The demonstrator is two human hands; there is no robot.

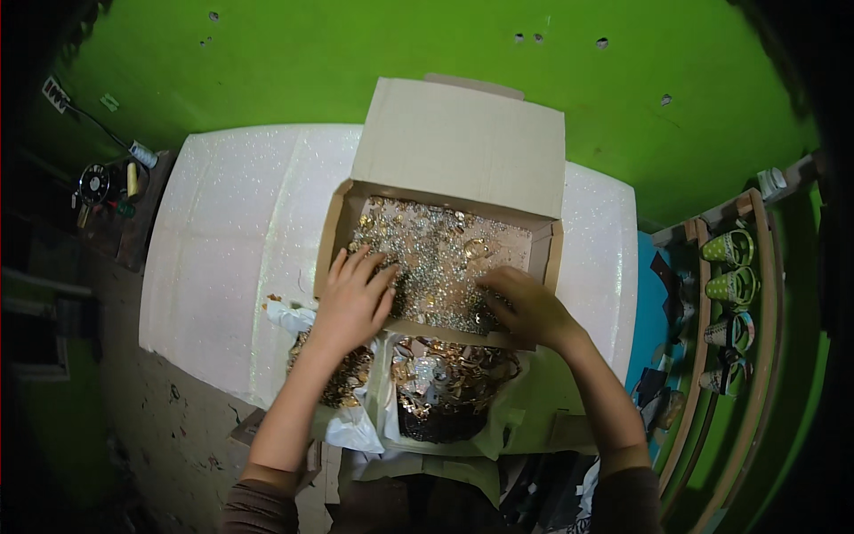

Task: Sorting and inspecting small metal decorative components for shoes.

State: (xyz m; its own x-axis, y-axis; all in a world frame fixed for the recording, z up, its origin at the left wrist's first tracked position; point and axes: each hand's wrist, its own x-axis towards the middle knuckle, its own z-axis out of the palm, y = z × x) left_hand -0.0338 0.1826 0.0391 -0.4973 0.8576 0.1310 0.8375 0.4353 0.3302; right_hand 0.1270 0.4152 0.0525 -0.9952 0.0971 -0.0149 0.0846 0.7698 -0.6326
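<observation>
An open cardboard box (458,142) stands on the white table with its lid raised at the back. Small silver and gold beads or trinkets (427,258) lie scattered over its bottom. Over the box's left front part is my left hand (356,298), fingers spread and touching the pieces. My right hand (529,307) reaches over the right front wall, its fingers bent toward the beads with a gap beside the thumb. In front of the box, shiny gold and silver pieces (449,378) fill a plastic-lined holder. More gold pieces (351,378) sit beside it, partly behind my left forearm.
A glittery white cover lies on the table (231,240), against a green wall (294,62). White plastic (356,432) hangs near the front edge. At right, a wooden rack (765,294) holds several sandals (731,285). A small dark stand (147,209) with a fan-like object is at left.
</observation>
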